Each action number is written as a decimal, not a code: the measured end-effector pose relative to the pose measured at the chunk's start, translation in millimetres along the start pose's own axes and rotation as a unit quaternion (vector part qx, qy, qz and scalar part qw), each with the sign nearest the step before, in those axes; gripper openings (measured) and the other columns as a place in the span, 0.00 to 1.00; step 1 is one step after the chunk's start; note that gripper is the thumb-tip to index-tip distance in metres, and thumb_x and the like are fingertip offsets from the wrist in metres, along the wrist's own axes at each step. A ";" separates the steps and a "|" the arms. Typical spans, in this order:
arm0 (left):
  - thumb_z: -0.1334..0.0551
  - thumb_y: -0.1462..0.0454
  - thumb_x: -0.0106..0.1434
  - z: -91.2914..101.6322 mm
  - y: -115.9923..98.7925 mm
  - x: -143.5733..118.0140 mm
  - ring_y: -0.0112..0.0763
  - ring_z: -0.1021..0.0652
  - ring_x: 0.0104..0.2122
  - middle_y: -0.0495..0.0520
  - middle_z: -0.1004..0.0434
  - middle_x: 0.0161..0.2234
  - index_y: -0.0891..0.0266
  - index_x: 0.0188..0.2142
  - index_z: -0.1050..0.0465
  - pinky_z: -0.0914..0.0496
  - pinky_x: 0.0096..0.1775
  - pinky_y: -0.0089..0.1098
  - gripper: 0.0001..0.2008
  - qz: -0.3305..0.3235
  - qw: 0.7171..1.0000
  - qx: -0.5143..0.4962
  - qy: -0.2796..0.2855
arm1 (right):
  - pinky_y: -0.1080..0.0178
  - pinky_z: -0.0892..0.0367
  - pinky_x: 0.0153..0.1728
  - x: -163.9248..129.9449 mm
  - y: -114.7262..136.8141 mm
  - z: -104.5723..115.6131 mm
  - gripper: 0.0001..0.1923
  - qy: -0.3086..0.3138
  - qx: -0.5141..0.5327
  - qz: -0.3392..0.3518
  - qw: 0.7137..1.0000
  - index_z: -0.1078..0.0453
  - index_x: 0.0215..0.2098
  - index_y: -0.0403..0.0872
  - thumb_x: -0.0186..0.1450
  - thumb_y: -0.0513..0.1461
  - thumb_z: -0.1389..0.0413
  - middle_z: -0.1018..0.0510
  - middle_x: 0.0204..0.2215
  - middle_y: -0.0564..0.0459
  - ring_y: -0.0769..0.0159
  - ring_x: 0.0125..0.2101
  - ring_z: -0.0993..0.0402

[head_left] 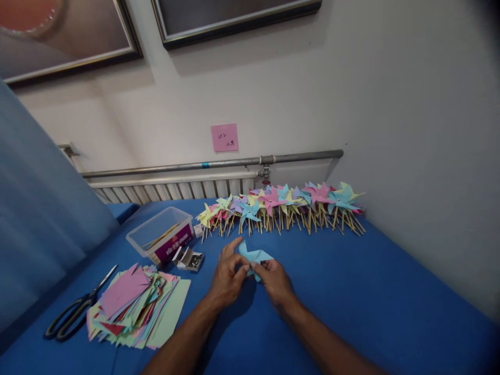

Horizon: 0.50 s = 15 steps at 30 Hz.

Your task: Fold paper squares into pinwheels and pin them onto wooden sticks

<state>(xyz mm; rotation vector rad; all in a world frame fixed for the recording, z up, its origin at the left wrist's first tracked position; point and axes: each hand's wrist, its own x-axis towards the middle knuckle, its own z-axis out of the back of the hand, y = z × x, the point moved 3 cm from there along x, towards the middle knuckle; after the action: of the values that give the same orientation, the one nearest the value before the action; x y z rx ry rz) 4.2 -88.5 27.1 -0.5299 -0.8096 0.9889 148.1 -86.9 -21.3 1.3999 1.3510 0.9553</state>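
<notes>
My left hand [227, 273] and my right hand [274, 280] meet over the middle of the blue table [371, 297]. Together they pinch a light blue paper piece [253, 257], partly folded, with its points sticking up between the fingers. Behind it a long row of finished paper pinwheels [281, 207] on wooden sticks lies along the wall. A stack of coloured paper squares [135, 307] sits to the left of my left forearm.
Black-handled scissors [76, 311] lie at the far left beside the paper stack. A clear plastic box [161, 234] holds wooden sticks, and a small open box of pins [190, 259] sits next to it. A radiator and pipe [211, 164] run along the wall.
</notes>
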 end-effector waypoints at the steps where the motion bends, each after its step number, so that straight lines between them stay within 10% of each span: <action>1: 0.41 0.65 0.66 1.2 0.9 0.4 0.46 0.39 0.67 0.57 0.41 0.69 0.59 0.31 0.24 0.49 0.66 0.56 0.08 -0.003 1.000 0.004 0.008 | 0.63 0.34 0.29 -0.8 0.5 -0.9 0.11 0.007 0.007 -0.002 1.000 0.22 0.29 0.49 0.52 0.47 0.33 0.20 0.24 0.55 0.64 0.25 0.28; 15: 0.42 0.63 0.68 8.9 3.2 1.6 0.47 0.36 0.66 0.61 0.39 0.68 0.60 0.35 0.24 0.43 0.64 0.55 0.09 -0.042 0.997 0.043 0.057 | 0.63 0.33 0.34 -6.5 1.3 -4.4 0.17 0.092 0.104 -0.056 0.989 0.22 0.33 0.47 0.51 0.47 0.29 0.19 0.28 0.54 0.66 0.28 0.26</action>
<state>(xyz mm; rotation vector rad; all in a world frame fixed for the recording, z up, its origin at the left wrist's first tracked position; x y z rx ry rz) -4.0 -85.3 30.7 -0.4698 -0.6780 0.9040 143.6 -92.9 -18.4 1.4002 1.6902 0.9066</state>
